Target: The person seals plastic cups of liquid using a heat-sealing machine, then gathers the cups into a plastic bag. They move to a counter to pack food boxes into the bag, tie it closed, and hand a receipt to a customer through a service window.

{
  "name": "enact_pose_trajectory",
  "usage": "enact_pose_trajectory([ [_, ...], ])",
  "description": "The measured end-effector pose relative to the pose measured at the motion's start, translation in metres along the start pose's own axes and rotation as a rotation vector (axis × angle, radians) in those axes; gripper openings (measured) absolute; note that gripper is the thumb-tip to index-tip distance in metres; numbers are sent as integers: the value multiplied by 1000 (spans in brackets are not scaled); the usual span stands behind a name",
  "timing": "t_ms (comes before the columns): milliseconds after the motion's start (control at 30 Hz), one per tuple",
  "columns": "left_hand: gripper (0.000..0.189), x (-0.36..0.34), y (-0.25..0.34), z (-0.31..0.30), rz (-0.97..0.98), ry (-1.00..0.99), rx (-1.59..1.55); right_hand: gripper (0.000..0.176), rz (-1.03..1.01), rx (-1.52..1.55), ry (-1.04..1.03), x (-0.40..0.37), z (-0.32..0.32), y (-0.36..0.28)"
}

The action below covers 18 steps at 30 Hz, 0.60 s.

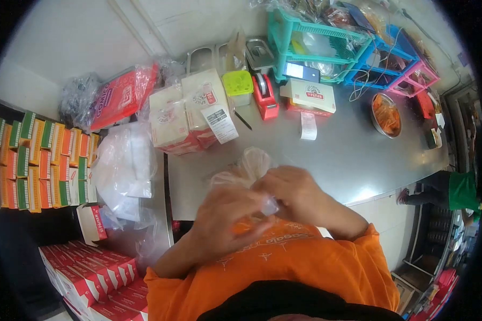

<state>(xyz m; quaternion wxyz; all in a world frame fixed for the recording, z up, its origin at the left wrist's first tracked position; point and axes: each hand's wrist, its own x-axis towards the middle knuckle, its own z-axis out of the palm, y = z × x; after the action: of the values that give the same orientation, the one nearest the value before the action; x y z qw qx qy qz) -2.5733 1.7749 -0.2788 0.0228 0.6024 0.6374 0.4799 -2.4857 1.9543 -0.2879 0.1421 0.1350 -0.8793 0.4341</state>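
A clear plastic bag (253, 164) is held in front of my orange shirt at the table's near edge. My right hand (292, 190) is closed round its gathered neck, and a whitish end of plastic (269, 205) sticks out between the two hands. Against that end my left hand (227, 211) is pinched, its outer fingers blurred by motion. What the bag contains is mostly hidden behind my hands.
Beyond my hands stand white-and-red boxes (168, 115) with a receipt (219, 124), a red tape dispenser (264, 96), a lime-lidded tub (238, 85) and an open box (310, 98). A metal bowl (379, 128) sits right. Stacked cartons (37, 160) fill the left. Another person's green shirt (462, 190) shows far right.
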Motion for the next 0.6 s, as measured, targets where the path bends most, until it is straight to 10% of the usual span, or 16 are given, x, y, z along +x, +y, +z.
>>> enact_pose_trajectory([
  [200,103,-72,-41,42,-532,-149,397,28,-36,-175,122,10,-11,3],
  [500,67,-72,-99,146,-284,71,1031,12,-402,-473,-190,18,49,-2],
  [600,62,-77,-113,144,-485,61,397,25,-252,-327,-137,1,24,2],
])
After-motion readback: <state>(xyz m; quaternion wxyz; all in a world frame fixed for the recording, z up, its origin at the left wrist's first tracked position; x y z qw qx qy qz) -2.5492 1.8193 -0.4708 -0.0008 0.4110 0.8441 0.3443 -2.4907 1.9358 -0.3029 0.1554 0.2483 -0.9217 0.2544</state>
